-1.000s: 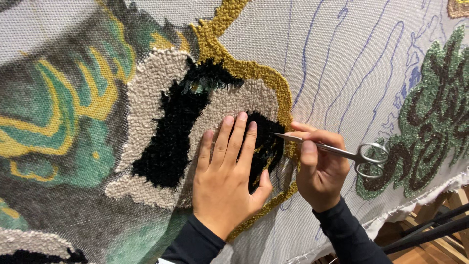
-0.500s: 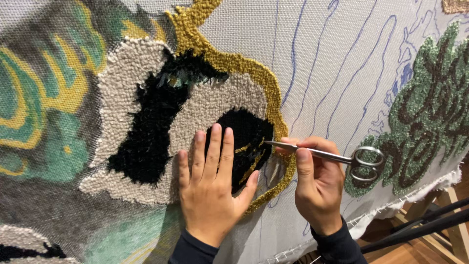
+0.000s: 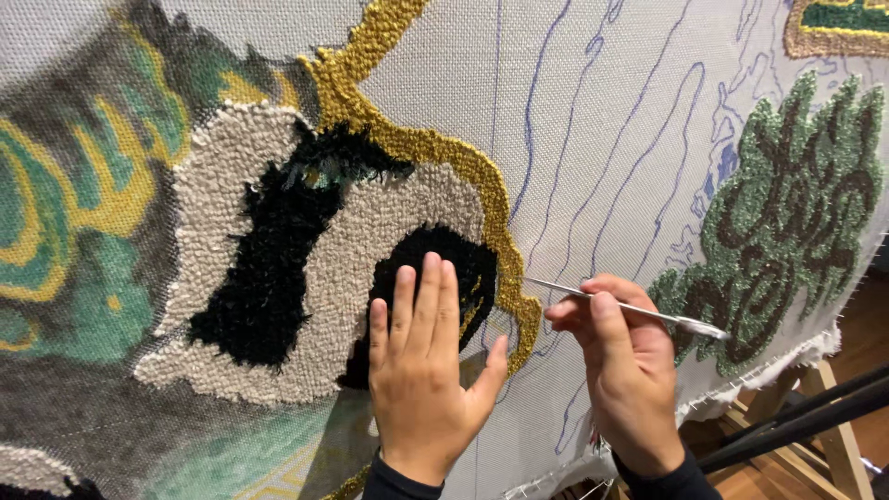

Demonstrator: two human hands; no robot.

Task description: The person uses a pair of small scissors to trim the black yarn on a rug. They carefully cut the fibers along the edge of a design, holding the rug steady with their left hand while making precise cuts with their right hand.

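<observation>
Fingers of the left hand (image 3: 421, 380) lie spread flat on black tufting (image 3: 435, 268); right hand (image 3: 620, 361) pinches metal scissors (image 3: 630, 310).

Tufted rug canvas (image 3: 593, 111): 1; hands: 2, left hand (image 3: 421, 384), right hand (image 3: 620, 361). Scissors (image 3: 630, 310): 1; wooden frame (image 3: 824, 417): 1.

A rug-tufting workshop: half-tufted cloth (image 3: 593, 120) with blue drawn outlines, stretched on a wooden frame (image 3: 833, 435).
</observation>
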